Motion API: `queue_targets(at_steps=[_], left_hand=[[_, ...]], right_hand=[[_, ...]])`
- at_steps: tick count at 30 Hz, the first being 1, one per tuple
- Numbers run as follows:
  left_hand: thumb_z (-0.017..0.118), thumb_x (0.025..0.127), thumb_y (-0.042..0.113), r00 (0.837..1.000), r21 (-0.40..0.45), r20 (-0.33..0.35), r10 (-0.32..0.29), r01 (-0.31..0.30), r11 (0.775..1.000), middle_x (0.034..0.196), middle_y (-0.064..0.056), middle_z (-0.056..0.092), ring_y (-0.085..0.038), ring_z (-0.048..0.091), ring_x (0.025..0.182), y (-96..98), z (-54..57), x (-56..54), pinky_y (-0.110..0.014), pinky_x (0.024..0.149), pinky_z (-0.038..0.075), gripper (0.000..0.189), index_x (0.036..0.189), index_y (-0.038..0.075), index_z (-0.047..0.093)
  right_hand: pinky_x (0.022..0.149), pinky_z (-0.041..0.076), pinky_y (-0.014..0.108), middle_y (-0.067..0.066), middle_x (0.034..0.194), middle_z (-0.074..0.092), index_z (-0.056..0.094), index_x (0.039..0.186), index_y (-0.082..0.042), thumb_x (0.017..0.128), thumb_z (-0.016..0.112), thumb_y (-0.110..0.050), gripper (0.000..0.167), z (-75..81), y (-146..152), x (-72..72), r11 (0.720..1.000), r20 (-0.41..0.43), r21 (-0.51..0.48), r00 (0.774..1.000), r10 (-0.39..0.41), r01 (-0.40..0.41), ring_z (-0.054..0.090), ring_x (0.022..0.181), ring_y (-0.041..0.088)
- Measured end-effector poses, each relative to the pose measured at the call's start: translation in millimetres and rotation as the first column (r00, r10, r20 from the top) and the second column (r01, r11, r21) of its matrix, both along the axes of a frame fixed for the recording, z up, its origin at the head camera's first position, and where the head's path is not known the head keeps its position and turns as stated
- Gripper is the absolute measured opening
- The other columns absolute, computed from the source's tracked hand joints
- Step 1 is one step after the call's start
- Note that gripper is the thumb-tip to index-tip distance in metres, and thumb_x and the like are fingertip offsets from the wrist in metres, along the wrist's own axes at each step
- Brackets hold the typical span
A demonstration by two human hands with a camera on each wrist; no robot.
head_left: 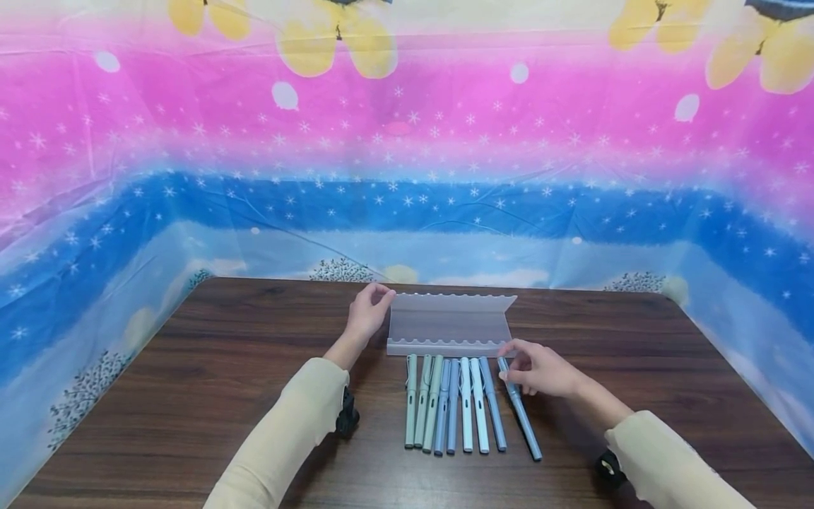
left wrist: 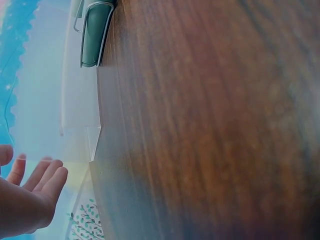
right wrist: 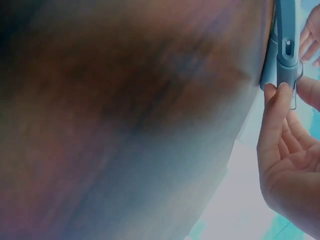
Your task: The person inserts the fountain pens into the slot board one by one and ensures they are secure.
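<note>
A translucent rack (head_left: 450,326) with scalloped edges lies toward the back of the table. My left hand (head_left: 369,311) pinches its upper left corner between thumb and fingers; the left wrist view shows the fingertips (left wrist: 61,172) at the clear sheet's edge. A blue-grey pen (head_left: 523,413) is in my right hand (head_left: 540,367), with thumb and forefinger on its clipped cap end, beside the rack's front right corner. To its left, several capped pens lie side by side in front of the rack: green (head_left: 411,403), blue (head_left: 453,410), pale blue (head_left: 477,406) and a slightly slanted grey-blue one (head_left: 492,406).
The dark wood table (head_left: 254,396) spreads out on both sides of the pens. Behind it and along its sides hangs a printed cloth (head_left: 407,191) in pink and blue. Black wrist cameras sit at both sleeves.
</note>
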State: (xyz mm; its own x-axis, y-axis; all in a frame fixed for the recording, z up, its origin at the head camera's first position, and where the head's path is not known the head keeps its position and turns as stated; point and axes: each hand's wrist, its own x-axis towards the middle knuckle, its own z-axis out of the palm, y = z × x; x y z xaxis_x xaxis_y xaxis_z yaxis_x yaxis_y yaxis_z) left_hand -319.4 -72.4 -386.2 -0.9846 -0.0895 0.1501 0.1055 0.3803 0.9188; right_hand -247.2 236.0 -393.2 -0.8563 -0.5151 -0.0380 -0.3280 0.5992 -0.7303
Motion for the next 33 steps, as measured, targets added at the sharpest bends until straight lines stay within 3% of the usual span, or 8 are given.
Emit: queue_targets(at_steps=[11,33], left_hand=[[0.052,0.089,0.024,1.000,0.001,-0.011,0.002,-0.002,1.000,0.104,-0.012,0.058,-0.027,0.050,0.102,-0.4,0.7,1.7,-0.040,0.086,0.037,0.021,0.097,0.004,0.056],[0.052,0.089,0.024,1.000,0.012,0.008,-0.012,0.012,1.000,0.105,-0.012,0.058,-0.028,0.049,0.103,-0.4,2.7,2.5,-0.041,0.087,0.037,0.022,0.099,0.004,0.056]], right_hand=[[0.050,0.046,0.038,0.009,0.079,0.057,0.045,0.117,-0.002,0.087,0.057,-0.018,0.036,16.8,9,-7.4,0.992,-0.001,-0.125,1.000,0.012,-0.012,0.052,0.055,0.023],[0.052,0.045,0.045,0.010,0.083,0.061,0.048,0.114,-0.008,0.087,0.057,-0.014,0.029,44.2,20,-26.7,0.984,-0.130,-0.169,0.988,-0.081,0.058,0.053,0.057,0.028]])
